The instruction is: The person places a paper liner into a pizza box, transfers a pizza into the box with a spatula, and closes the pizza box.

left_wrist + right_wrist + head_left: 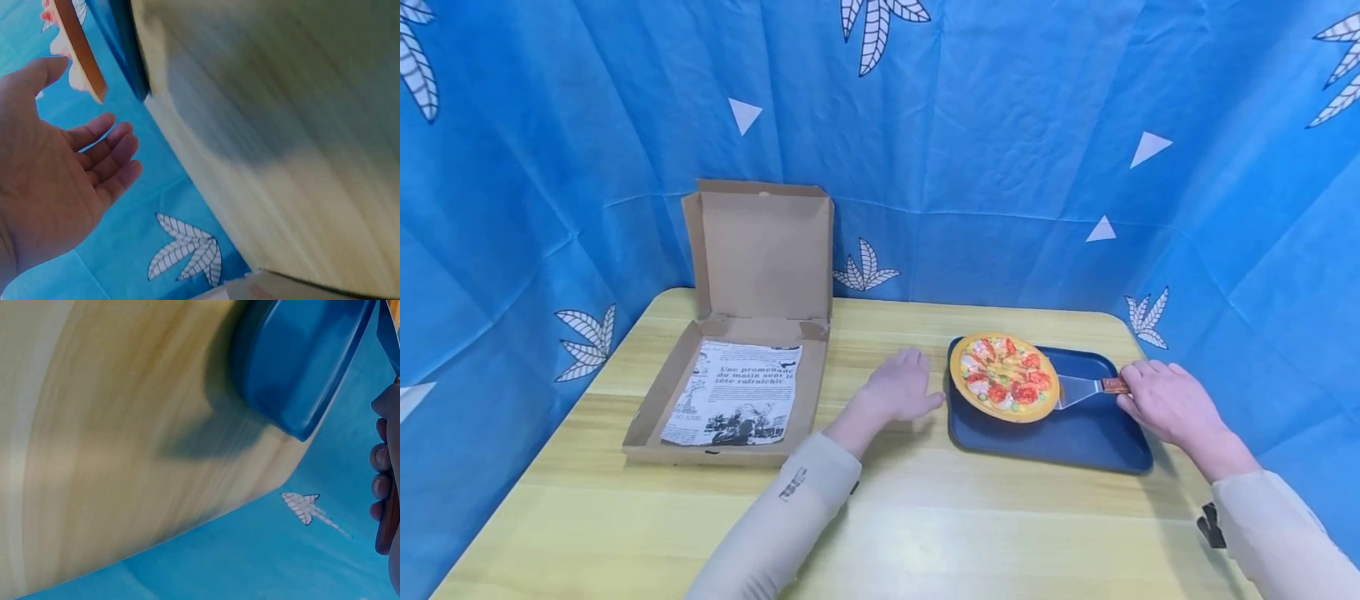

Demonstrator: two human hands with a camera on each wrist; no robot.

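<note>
A round pizza (1004, 377) with red and green toppings rests on the metal blade of a pizza server (1078, 390), above the left part of a dark blue tray (1045, 442). My right hand (1172, 404) grips the server's wooden handle (386, 519), its fingers curled round it in the right wrist view. My left hand (901, 390) hovers over the table just left of the tray, apart from the pizza. In the left wrist view its fingers (112, 153) are loosely bent with nothing between them, and the pizza's edge (81, 50) shows close to the thumb.
On the table's left side stands a cardboard pizza box (820, 375) with its lid (767, 254) raised. A printed paper sheet (737, 392) lies inside it. Blue patterned cloth (1000, 167) hangs behind the wooden table (910, 533) and along both sides.
</note>
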